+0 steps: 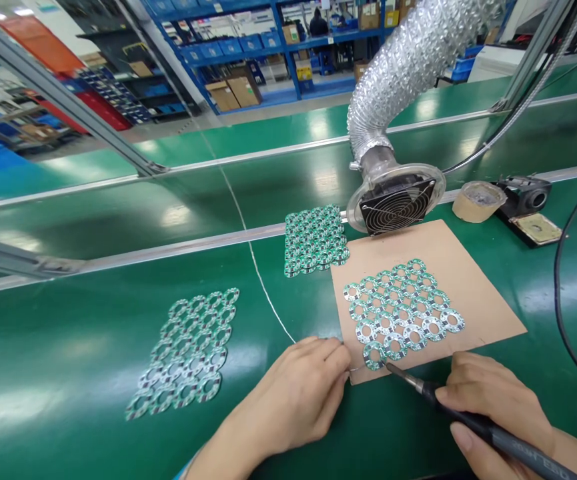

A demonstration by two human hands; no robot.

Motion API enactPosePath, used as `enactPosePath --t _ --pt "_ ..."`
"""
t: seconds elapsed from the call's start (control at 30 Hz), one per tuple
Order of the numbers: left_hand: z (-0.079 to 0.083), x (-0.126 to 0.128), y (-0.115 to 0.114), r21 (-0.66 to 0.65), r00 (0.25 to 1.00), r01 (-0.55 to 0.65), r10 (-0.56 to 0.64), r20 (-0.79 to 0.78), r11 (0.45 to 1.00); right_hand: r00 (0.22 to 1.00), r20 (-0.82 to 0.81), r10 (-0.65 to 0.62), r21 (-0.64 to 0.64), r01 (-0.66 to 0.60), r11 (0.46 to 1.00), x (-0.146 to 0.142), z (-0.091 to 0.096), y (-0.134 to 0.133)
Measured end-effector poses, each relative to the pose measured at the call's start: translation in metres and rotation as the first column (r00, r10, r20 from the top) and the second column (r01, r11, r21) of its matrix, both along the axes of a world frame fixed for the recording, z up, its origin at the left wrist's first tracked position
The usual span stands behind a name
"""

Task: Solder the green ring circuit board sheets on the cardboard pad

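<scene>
My right hand (501, 403) grips a black-handled soldering iron (511, 445) like a pen. Its tip meets the lower edge of a panel of ring-shaped circuit boards (403, 313), near the front-left ring. This green panel lies flat on a brown cardboard sheet (483, 293). Pinched in the closed fingers of my left hand (303, 390) is thin solder wire (258, 270). Its short free end points toward the same ring; whether it touches cannot be made out. The wire's long part trails up and away behind the hand.
Another ring-board panel (183, 350) lies on the green bench (63, 347) at left. A stack of panels (315, 240) sits behind the cardboard. A fume extractor fan (398, 203) hangs from a silver duct (408, 67). Tape roll (478, 202) and iron stand (531, 207) are back right; a black cable (558, 287) hangs right.
</scene>
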State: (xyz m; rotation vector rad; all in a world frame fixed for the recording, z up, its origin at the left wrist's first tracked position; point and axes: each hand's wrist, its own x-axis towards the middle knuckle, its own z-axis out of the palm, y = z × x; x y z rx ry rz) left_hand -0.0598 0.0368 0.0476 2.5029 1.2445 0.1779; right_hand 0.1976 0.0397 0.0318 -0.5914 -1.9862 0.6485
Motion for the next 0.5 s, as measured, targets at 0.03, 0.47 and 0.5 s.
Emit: enactPosePath --t 0.03,0.47,0.5 --pt "0.001 -0.001 0.0 -0.011 1.0 0.009 -0.01 -0.014 1.0 1.0 0.011 0.006 0.006 -0.007 1.0 -0.001 -0.001 -0.002" --pt "0.001 0.0 -0.001 0.01 0.999 0.012 -0.012 -0.037 1.0 0.987 0.149 -0.058 0.084 0.046 0.995 -0.009 -0.017 -0.016" --pt "0.001 0.0 -0.001 0.011 0.999 0.011 -0.011 -0.039 1.0 0.987 0.147 -0.06 0.083 0.048 0.995 -0.009 -0.018 -0.016"
